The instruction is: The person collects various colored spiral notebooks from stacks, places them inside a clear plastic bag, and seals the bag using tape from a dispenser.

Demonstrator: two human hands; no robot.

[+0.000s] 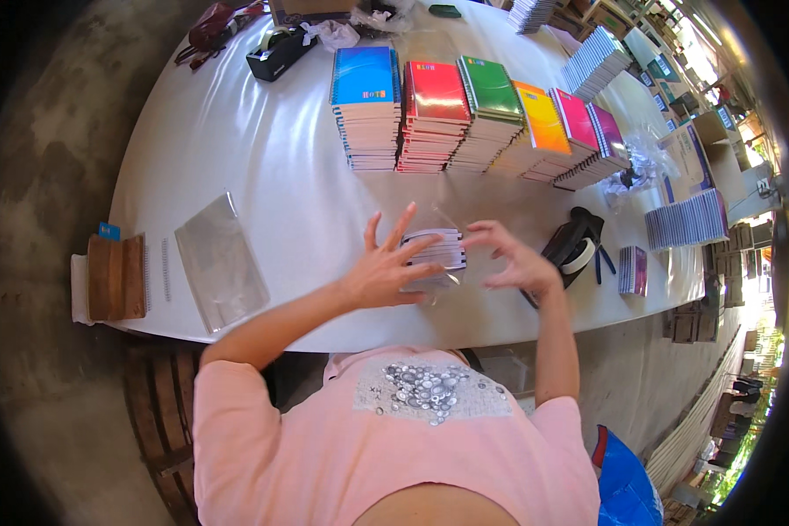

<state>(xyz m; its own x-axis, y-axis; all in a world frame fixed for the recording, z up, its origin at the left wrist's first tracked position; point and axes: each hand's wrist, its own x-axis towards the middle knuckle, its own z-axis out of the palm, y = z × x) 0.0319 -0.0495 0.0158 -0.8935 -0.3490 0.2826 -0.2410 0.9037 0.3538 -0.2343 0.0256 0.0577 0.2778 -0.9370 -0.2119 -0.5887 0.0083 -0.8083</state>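
Observation:
A small stack of spiral notebooks (444,250), edges facing up, sits before me on the table with clear plastic film around it. My left hand (386,267) reaches over its left side with fingers spread, hiding part of the stack. On the other side, my right hand (515,260) has its fingers apart and bent, close to the film's right edge. Whether its fingertips touch the film I cannot tell. Just right of that hand stands a black tape dispenser (570,250) with a roll of clear tape, dark-handled pliers or scissors (605,263) beside it.
Stacks of blue (366,74), red (436,92), green (493,88), yellow (542,118), pink and purple notebooks line the far side. Clear plastic bags (222,263) lie left, near a brown wooden block (117,276). Another tape dispenser (280,54) stands far left. Notebook piles (688,221) sit right.

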